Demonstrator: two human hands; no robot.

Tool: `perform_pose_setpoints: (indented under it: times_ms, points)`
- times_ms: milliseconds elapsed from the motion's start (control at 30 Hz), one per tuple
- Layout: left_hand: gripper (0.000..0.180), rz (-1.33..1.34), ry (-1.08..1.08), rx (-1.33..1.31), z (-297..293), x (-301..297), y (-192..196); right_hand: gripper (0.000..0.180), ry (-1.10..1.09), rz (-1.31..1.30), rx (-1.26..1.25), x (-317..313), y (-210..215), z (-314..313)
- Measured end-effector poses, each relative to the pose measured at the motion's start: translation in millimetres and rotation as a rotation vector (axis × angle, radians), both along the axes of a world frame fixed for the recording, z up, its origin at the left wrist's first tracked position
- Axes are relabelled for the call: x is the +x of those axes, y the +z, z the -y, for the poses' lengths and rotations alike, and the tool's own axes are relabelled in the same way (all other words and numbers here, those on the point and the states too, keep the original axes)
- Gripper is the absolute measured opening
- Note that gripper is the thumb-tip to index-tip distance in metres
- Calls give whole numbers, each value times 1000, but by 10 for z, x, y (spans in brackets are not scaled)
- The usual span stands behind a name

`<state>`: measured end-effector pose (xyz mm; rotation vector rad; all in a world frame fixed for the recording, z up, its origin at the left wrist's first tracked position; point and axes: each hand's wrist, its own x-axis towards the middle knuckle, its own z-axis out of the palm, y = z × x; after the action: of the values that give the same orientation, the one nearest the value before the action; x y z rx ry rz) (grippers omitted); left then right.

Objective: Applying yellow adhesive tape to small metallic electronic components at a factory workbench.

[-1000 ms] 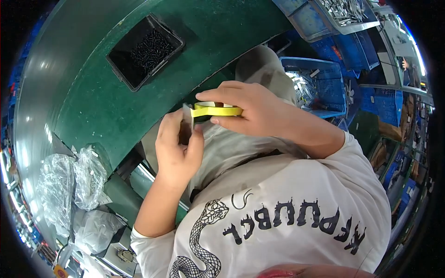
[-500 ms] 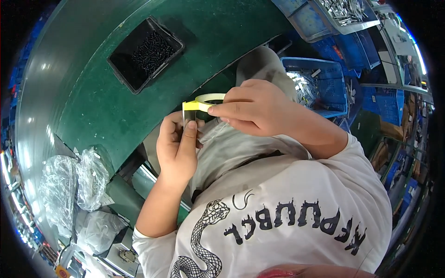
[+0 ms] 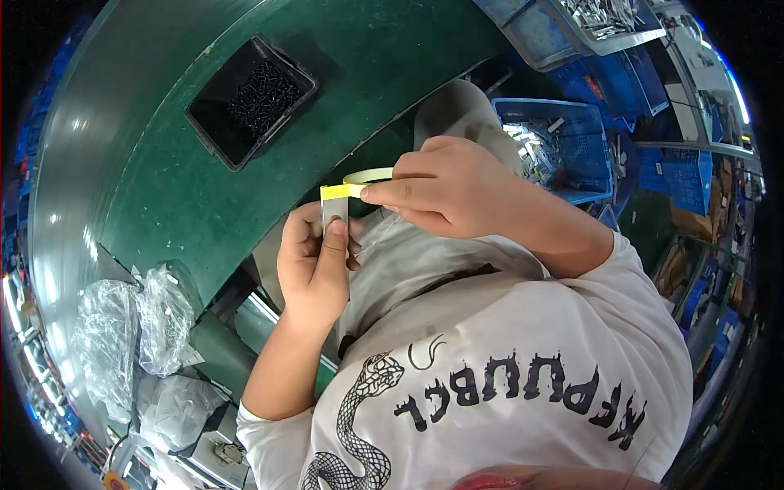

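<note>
Head view: plate, pinched by left hand, turned face-on since a second ago; tape now crosses plate's top end (seemingly stuck); roll, right of plate, gripped by right hand.

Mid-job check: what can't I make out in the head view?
In the head view:
Yellow tape roll: right part hidden by the right hand.
Flat grey piece: lower end covered by the left hand.
Small black parts in the black bin: too small to tell their exact shape.
Upper-right tray: cut off by the picture's top edge.
</note>
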<state>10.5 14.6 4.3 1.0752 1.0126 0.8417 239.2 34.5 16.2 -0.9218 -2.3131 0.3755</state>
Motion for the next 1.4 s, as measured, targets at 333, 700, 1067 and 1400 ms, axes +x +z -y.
perform_pose_setpoints:
  times_ms: [333,700,1067,1400]
  points:
    - [37,-150,63,-48,-24,90,104,36,1,11,-2,-17,22,15]
    - [38,-611,-13,630,-121,6,43,37,-4,-5,-13,-40,17,35]
    - [22,-718,-64,536,-34,10,-15,38,-9,107,2,-32,36,44]
    - [20,-435,-50,377,-31,19,2,38,-37,143,22,6,55,23]
